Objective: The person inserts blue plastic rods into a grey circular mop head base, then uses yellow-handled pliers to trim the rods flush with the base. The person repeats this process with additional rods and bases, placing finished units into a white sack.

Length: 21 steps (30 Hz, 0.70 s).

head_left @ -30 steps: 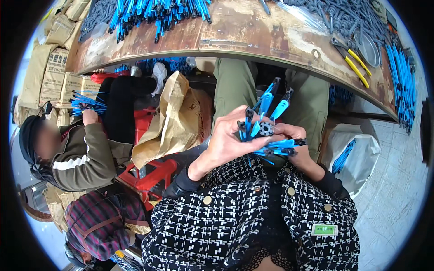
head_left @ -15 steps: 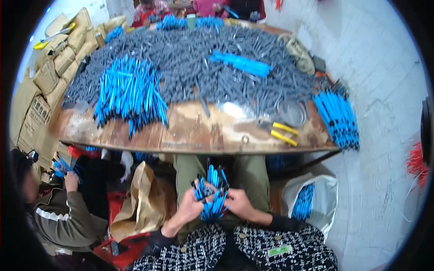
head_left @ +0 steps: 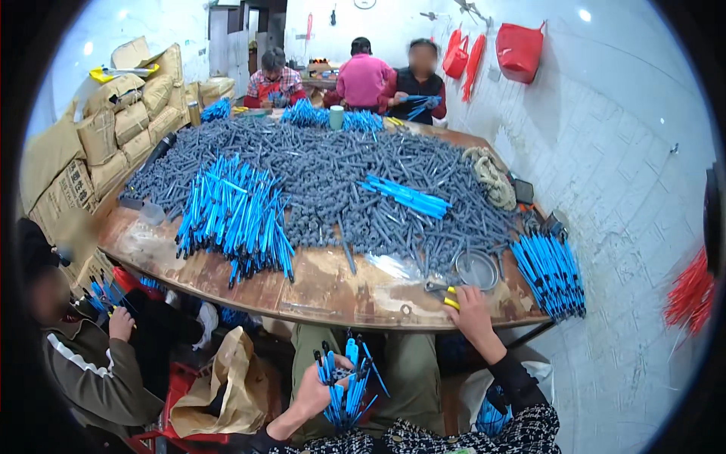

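My left hand [head_left: 314, 392] grips a bundle of slim blue sticks with black tips [head_left: 349, 386] above my lap. The sticks fan out at both ends, and one slants away to the right. At the table's front edge my right hand [head_left: 473, 318] is closed round the yellow handles of a pair of pliers [head_left: 451, 300]. The pliers' grey jaws point left, and my fingers hide part of the handles. Just beyond that hand lies a round shallow dish [head_left: 478, 271].
Dark grey tubes [head_left: 325, 181] cover much of the wooden table [head_left: 340, 299]. Blue stick bundles [head_left: 234, 216] lie on it, one at the right edge [head_left: 548, 272]. A paper sack [head_left: 227, 393] stands at my left, beside a seated co-worker [head_left: 98, 356]. Several people sit beyond the table.
My right hand has left the bundle and reached forward right to the pliers on the table. My left hand still holds the blue sticks. The view has tilted up, showing the people beyond.
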Available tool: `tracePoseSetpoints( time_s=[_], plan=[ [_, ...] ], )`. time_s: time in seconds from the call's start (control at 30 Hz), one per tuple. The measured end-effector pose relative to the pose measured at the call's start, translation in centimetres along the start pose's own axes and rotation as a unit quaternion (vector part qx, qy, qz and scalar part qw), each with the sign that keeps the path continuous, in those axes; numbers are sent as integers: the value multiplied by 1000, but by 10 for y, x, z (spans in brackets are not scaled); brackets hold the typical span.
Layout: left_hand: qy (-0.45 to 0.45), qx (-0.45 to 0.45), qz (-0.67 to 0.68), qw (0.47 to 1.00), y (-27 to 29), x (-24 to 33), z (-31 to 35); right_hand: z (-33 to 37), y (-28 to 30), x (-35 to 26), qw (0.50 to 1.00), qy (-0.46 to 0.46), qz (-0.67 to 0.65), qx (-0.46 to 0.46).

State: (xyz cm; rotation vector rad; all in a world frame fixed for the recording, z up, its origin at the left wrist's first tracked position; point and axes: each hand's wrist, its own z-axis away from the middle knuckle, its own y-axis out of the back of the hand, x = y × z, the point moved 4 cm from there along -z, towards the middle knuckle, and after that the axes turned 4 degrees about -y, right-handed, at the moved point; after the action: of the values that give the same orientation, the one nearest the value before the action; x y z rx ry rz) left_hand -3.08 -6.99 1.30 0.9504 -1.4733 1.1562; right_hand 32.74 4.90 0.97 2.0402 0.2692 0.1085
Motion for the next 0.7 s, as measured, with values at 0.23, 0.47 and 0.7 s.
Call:
tracePoseSetpoints(
  time_s=[0.23,0.47,0.7],
  plan=[
    [56,-10,-32,998,-9,-19,-3,-13,-24,23,996,38,-80,-25],
    [-6,2,56,998,18,-39,12,4,6,-33,691,-287,-663,22],
    [109,17,5,994,15,-26,10,86,39,-159,812,-60,-479,-328]
  ],
)
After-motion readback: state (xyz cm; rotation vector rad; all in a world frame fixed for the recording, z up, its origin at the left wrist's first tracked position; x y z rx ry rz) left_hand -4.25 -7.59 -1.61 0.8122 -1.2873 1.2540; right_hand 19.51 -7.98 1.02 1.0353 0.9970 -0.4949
